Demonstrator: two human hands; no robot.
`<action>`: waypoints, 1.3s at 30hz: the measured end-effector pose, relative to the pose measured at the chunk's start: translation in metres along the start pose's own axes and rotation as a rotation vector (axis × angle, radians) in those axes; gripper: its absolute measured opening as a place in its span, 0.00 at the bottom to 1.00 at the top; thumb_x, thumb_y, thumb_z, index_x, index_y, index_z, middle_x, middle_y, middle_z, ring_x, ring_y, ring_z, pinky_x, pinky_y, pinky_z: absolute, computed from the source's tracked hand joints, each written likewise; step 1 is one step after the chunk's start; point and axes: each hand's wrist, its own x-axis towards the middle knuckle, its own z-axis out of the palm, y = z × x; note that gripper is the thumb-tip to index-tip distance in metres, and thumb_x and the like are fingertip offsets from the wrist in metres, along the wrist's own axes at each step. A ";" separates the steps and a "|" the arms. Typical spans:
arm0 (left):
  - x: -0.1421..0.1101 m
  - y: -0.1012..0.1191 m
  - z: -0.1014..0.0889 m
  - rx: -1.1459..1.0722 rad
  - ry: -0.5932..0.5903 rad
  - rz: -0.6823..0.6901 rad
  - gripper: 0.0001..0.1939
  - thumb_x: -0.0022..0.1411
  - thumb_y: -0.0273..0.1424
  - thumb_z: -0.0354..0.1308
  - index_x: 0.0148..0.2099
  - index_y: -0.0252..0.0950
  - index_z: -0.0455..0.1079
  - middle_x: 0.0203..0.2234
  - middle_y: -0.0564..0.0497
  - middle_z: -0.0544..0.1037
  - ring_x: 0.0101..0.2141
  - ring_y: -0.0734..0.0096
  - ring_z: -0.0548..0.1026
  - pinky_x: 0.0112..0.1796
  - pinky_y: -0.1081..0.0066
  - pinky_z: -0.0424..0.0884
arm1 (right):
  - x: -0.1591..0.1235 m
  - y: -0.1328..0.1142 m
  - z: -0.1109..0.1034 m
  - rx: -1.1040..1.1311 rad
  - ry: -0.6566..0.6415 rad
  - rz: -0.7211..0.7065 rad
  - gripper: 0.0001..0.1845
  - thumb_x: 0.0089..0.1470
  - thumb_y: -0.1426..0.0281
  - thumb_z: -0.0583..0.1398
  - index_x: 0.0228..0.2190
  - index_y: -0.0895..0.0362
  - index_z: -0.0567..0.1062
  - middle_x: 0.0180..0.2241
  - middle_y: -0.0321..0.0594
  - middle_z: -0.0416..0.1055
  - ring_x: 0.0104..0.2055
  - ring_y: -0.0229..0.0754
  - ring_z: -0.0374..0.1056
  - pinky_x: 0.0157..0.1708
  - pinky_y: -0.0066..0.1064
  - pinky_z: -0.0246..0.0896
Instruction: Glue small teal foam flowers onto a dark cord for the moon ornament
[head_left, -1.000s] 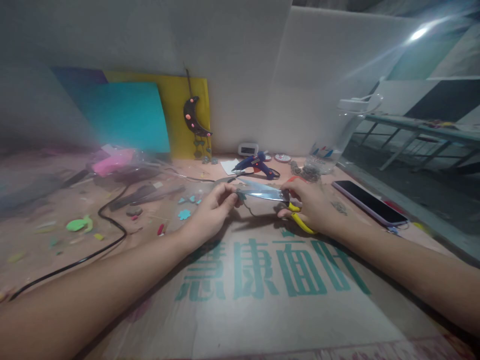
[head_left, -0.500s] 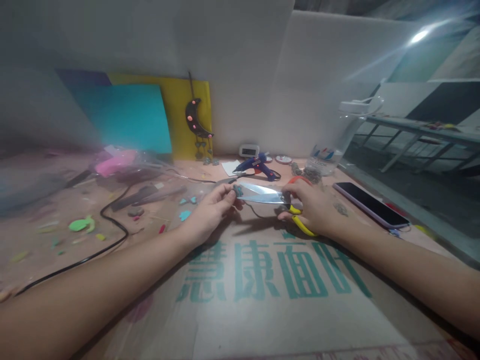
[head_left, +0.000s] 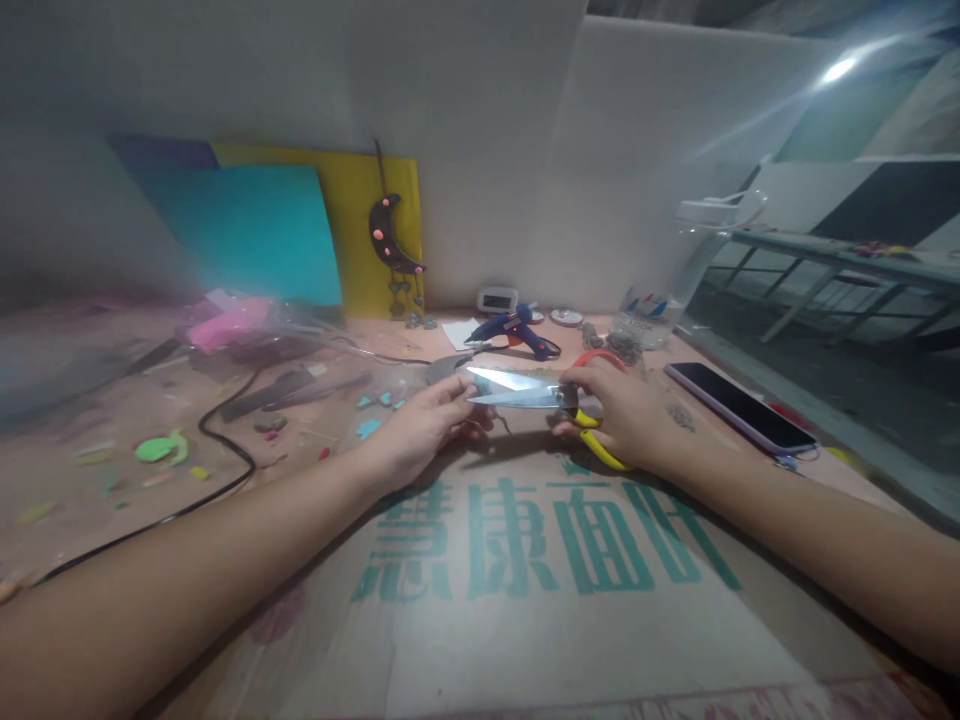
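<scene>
In the head view, my right hand (head_left: 619, 412) grips a pair of scissors (head_left: 529, 394) with orange and yellow handles. Their blades are parted and point left at the fingertips of my left hand (head_left: 417, 430). Those fingers are pinched on a small blue-grey piece (head_left: 482, 385), partly covered by the blades, so its exact shape is unclear. A thin dark cord (head_left: 505, 420) trails below the blades near it. On the table left of my left hand lie light blue paper cutouts (head_left: 369, 429).
A blue glue gun (head_left: 514, 330) rests behind my hands, near a small white clock (head_left: 497, 299). To the right lies a phone (head_left: 739, 408), with a clear plastic jug (head_left: 652, 305) behind it. A moon ornament (head_left: 390, 240) hangs before coloured sheets. A black cable (head_left: 240, 450) crosses scraps at left.
The scissor blades have shifted slightly left over my left fingertips, covering more of the small piece. My left hand has turned a little, and the cord's end now shows further left.
</scene>
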 end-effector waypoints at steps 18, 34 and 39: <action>0.001 -0.003 -0.003 0.097 -0.038 0.007 0.06 0.56 0.26 0.57 0.39 0.34 0.69 0.26 0.53 0.75 0.27 0.74 0.71 0.32 0.74 0.64 | -0.002 -0.001 0.002 -0.007 0.047 -0.036 0.22 0.52 0.53 0.63 0.41 0.55 0.73 0.34 0.45 0.74 0.35 0.48 0.70 0.31 0.35 0.60; 0.003 -0.009 -0.006 0.262 0.051 0.203 0.11 0.63 0.38 0.60 0.37 0.35 0.66 0.27 0.53 0.73 0.29 0.74 0.71 0.34 0.72 0.66 | -0.001 0.003 0.003 0.127 0.076 0.152 0.23 0.53 0.51 0.61 0.43 0.55 0.71 0.34 0.42 0.73 0.28 0.42 0.66 0.25 0.32 0.59; 0.003 -0.009 -0.005 0.414 0.086 0.309 0.07 0.64 0.33 0.57 0.36 0.35 0.65 0.29 0.54 0.72 0.32 0.73 0.70 0.37 0.71 0.65 | 0.000 0.008 0.007 0.156 0.047 0.184 0.25 0.51 0.53 0.63 0.45 0.55 0.69 0.34 0.41 0.72 0.27 0.41 0.65 0.25 0.31 0.58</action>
